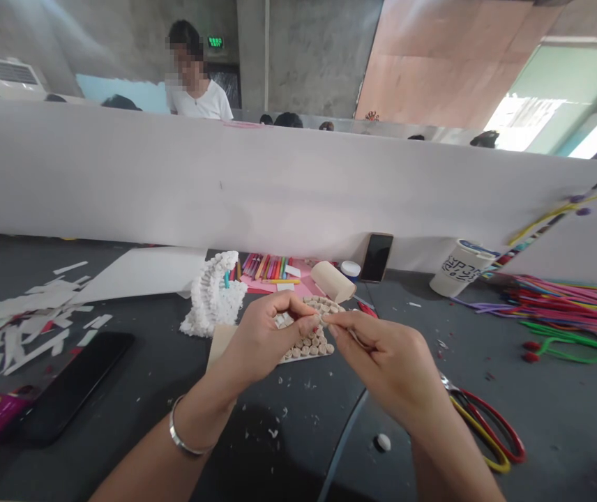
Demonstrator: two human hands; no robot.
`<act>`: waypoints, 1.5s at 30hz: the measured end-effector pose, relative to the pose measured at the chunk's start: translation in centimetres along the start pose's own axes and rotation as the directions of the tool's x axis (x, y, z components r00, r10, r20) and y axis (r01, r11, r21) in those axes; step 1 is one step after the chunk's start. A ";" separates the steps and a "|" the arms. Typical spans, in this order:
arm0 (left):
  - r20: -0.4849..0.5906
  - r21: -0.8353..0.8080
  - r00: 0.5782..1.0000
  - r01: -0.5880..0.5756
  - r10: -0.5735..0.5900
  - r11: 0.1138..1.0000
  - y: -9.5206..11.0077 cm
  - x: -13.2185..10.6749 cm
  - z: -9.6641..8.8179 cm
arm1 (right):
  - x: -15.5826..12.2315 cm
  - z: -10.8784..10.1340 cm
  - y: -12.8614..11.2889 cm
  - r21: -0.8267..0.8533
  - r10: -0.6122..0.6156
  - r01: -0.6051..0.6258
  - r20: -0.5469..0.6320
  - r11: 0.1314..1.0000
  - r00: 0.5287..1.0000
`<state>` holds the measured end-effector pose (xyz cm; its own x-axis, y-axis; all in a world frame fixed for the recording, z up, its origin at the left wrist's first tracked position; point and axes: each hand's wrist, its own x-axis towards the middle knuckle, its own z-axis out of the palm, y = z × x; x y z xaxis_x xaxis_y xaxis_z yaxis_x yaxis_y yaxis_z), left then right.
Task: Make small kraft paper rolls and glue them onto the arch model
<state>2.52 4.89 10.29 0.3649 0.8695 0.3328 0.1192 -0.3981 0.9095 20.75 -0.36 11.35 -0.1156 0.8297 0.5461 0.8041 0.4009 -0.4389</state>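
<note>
My left hand [272,331] and my right hand [382,352] meet fingertip to fingertip over the middle of the table. Thumb and forefinger of each are pinched on a small beige paper piece [322,318], mostly covered by the fingers, so its exact shape is unclear. Below and behind the fingers lies a board [306,358] covered with rows of small beige paper rolls [313,346]. Part of it is hidden by my left hand. A beige sheet [220,343] shows beside my left wrist.
Scissors [487,425] with red and yellow handles lie right of my right forearm. A dark phone [76,383] and paper strips [21,328] are at left. Behind stand a bumpy white object [217,293], a cardboard tube [333,280], a phone [376,256] and a cup [458,268]. Pipe cleaners [565,307] lie right.
</note>
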 end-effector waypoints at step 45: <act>-0.145 0.357 0.931 -0.267 0.335 0.895 0.7 -0.8 1.2 | -0.9 -0.1 -0.8 -0.076 -0.169 0.157 -0.191 0.985 0.967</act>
<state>3.42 3.58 10.33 0.2459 0.7184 0.6507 0.3390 -0.6927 0.6366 20.29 -1.43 11.29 -0.1367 0.6601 0.7387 0.8180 0.4957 -0.2916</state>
